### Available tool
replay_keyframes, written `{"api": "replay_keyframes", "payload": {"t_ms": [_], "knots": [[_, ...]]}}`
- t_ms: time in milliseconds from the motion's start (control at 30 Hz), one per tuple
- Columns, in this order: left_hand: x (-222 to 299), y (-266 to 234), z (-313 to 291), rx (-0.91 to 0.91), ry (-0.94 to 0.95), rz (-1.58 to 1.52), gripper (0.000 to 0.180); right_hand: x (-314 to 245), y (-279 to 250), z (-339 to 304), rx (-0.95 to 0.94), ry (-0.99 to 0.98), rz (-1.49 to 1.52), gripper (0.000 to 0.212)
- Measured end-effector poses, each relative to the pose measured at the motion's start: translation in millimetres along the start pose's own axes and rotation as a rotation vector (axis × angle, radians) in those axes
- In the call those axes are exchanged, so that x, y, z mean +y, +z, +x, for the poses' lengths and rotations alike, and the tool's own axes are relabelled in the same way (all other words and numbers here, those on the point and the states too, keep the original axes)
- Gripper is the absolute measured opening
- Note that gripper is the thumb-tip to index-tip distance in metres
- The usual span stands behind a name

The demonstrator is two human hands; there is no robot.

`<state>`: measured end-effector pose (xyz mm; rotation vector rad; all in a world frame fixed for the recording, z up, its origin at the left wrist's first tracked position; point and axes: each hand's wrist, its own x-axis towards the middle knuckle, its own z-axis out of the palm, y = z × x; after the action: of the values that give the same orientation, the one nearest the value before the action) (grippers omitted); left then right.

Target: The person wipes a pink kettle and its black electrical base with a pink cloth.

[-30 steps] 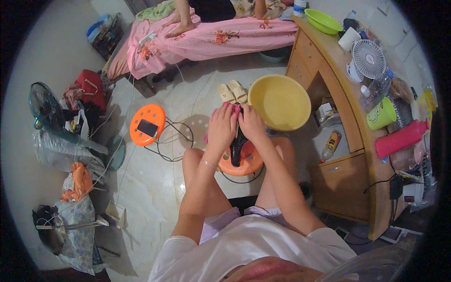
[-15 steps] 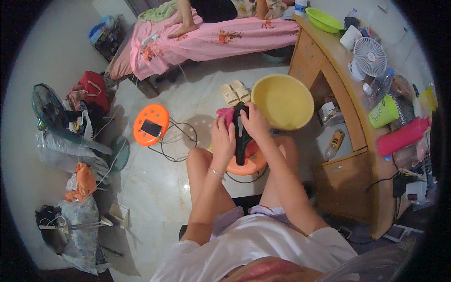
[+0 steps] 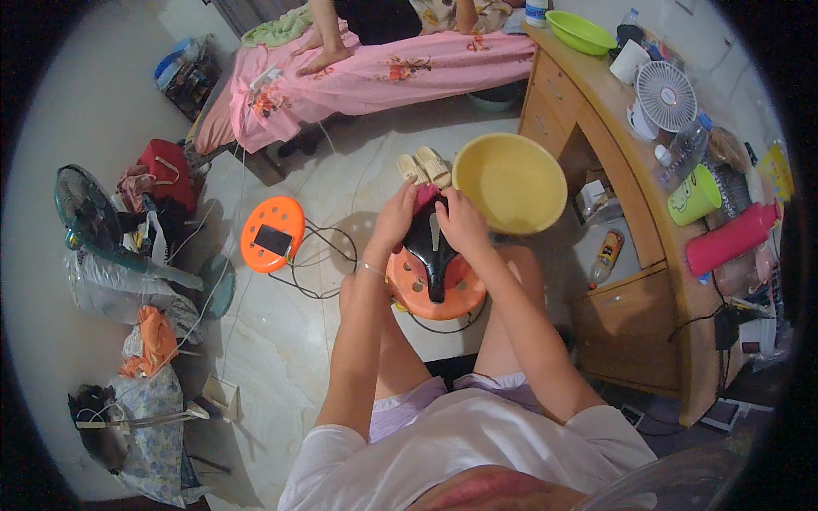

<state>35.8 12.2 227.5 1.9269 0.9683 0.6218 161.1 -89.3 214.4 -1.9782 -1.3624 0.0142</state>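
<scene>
Since the earlier frame both hands have drawn a little nearer the body, and the black garment (image 3: 433,247) they work on now hangs lower over the orange stool (image 3: 430,294) between the knees. At far left a second orange stool (image 3: 271,232) carries a dark phone, well apart from the left hand (image 3: 397,217), whose fingers are curled closed on the garment's upper left edge beside a bit of pink cloth. The right hand (image 3: 461,223) is closed on its upper right edge, just beside the yellow basin (image 3: 511,183) on the floor by the wooden desk (image 3: 630,255).
</scene>
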Motion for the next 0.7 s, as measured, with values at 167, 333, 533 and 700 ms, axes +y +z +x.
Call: {"api": "replay_keyframes", "payload": {"t_ms": [167, 333, 533, 700], "knots": [[6, -2, 4, -0.112, -0.043, 0.247, 0.044, 4, -1, -1, -0.012, 0.0, -0.024, 0.027], [11, 28, -50, 0.332, 0.23, 0.532, 0.036, 3, 0, -4, 0.047, -0.024, 0.012, 0.028], [15, 39, -73, 0.396, 0.306, 0.74, 0.038, 5, 5, 0, 0.04, -0.026, -0.003, 0.029], [11, 32, -13, 0.362, 0.317, 0.716, 0.035, 3, 5, 1, 0.025, -0.06, -0.031, 0.028]]}}
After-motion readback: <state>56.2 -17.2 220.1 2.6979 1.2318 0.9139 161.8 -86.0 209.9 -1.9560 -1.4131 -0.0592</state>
